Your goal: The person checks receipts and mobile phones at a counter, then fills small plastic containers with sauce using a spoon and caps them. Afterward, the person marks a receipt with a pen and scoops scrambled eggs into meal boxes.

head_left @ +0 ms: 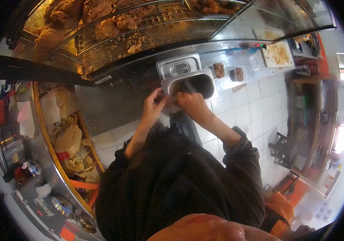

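Observation:
A deep steel food pan (pixel 214 94) stands on the counter in front of me, its inside dark. My right hand (pixel 194 106) is closed at the pan's near edge, around what looks like a spoon (pixel 190 86) whose grey end reaches into the pan. At the pan's near left corner is my left hand (pixel 154 105), thumb and fingers pinched toward each other. Something small and clear seems to be between the two hands, too blurred to name. Just behind the pan lies a steel lid (pixel 178 69) with a recessed handle.
Two clear tubs (pixel 219 70) with brown contents stand right of the pan. Farther right lies a stained white cutting board (pixel 277 54). Above the counter, a glass-fronted warmer holds fried chicken (pixel 99 11) on racks. At left, a wood-edged bin (pixel 45 120) contains paper bags.

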